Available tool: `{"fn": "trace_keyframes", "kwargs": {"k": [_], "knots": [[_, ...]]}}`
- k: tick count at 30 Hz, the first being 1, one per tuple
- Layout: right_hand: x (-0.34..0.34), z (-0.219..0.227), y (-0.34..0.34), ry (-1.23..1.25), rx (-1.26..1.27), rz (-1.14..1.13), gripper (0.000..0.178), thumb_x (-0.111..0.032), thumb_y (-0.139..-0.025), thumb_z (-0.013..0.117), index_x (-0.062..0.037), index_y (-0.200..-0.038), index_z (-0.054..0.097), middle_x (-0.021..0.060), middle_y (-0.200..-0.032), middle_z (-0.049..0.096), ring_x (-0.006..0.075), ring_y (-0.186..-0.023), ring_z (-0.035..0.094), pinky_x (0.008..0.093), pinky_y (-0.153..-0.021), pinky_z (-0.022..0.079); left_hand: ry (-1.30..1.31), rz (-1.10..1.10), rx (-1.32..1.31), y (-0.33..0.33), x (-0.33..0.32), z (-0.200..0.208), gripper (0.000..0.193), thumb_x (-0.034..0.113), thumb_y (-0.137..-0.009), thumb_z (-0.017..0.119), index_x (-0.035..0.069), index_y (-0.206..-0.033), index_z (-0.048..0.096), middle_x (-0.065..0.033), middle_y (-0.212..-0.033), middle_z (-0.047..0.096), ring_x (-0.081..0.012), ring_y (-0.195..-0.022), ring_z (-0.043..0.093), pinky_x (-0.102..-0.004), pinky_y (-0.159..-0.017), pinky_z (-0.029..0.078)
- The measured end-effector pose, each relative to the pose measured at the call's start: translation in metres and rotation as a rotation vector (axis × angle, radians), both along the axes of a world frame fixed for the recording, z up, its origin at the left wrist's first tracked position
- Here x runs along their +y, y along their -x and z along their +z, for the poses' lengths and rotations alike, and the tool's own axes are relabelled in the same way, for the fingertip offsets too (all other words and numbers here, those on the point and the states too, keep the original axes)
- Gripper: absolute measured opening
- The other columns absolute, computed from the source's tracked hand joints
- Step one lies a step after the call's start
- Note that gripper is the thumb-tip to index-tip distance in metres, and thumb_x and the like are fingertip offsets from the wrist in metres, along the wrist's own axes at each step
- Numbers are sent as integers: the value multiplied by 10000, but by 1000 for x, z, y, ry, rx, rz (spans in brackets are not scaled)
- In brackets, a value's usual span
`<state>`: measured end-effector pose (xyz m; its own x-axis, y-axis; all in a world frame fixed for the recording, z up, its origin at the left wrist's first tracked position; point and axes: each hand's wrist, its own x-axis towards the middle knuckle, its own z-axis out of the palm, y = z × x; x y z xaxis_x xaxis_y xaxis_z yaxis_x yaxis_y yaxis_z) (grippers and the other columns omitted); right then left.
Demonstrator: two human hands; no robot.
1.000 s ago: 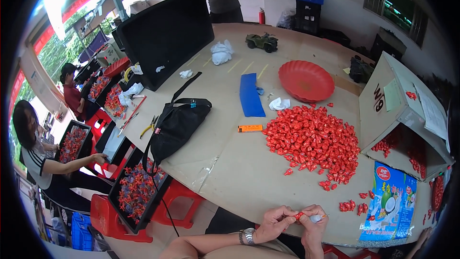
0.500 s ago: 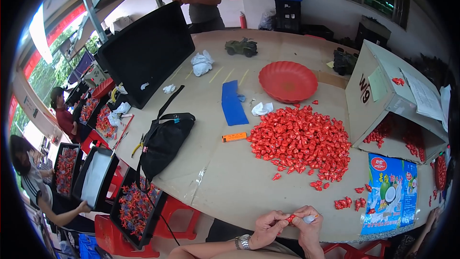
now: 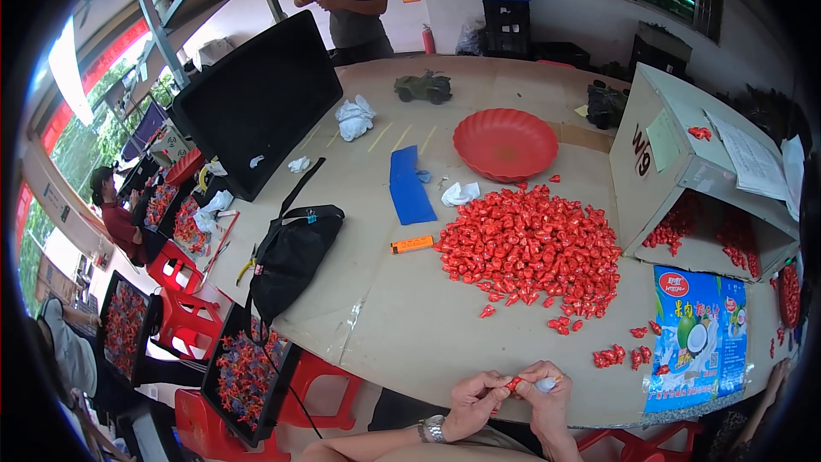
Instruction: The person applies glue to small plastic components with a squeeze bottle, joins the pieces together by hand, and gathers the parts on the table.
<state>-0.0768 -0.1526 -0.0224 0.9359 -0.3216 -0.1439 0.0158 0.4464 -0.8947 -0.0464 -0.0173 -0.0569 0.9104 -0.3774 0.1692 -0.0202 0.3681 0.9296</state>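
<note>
At the table's near edge, my left hand (image 3: 475,404) and my right hand (image 3: 547,411) meet, fingers closed in a pinch. Between the fingertips is a small red plastic piece (image 3: 513,384), mostly covered. A small white object (image 3: 546,384) shows at my right fingers; its kind is unclear. Beyond my hands lies a large heap of small glossy red plastic pieces (image 3: 530,248). A few loose red pieces (image 3: 609,357) lie to its right, beside a blue printed sheet (image 3: 699,334). My left wrist wears a metal watch.
A red scalloped bowl (image 3: 505,144), a blue strip (image 3: 412,188), an orange marker-like stick (image 3: 412,245) and a black bag (image 3: 299,257) lie on the table (image 3: 410,316). An open-fronted box (image 3: 663,162) stands right. A person (image 3: 355,8) stands across the table.
My hands keep pinching the red piece, with slight finger movement. At lower left, a co-worker has shifted down and away with the black tray. The view has moved slightly.
</note>
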Motion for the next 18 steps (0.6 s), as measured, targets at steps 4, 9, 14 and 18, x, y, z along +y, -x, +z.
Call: {"fn": "trace_keyframes", "kwargs": {"k": [4,9,14,18], "knots": [[0,0,1,19,-10,-1,133,103,-747,677,-1,-781,601,65,-790,600,119,-674,574,236,-595,486,25,1,-6,1,-2,2,110,15,-901,585,-28,-997,619,-56,-782,579,-69,-584,502,-206,-498,405],[1,2,-1,38,2,-13,157,75,-739,695,-17,-754,569,70,-764,589,132,-617,573,252,-543,486,15,27,-12,1,-3,-2,101,-6,-893,587,-18,-986,626,-30,-763,581,-45,-569,480,-192,-481,390],[-1,3,-5,27,1,4,141,106,-748,671,-4,-765,584,71,-768,604,120,-643,571,238,-569,478,10,23,-36,-5,-4,0,101,-4,-894,584,-14,-985,627,-25,-761,578,-42,-568,477,-188,-485,389],[-1,4,-7,43,-42,24,135,95,-757,671,-7,-770,584,71,-764,602,115,-631,563,235,-564,476,-14,5,-56,-6,0,-1,107,20,-896,593,-35,-986,615,-60,-821,589,-65,-622,517,-201,-535,436]]}}
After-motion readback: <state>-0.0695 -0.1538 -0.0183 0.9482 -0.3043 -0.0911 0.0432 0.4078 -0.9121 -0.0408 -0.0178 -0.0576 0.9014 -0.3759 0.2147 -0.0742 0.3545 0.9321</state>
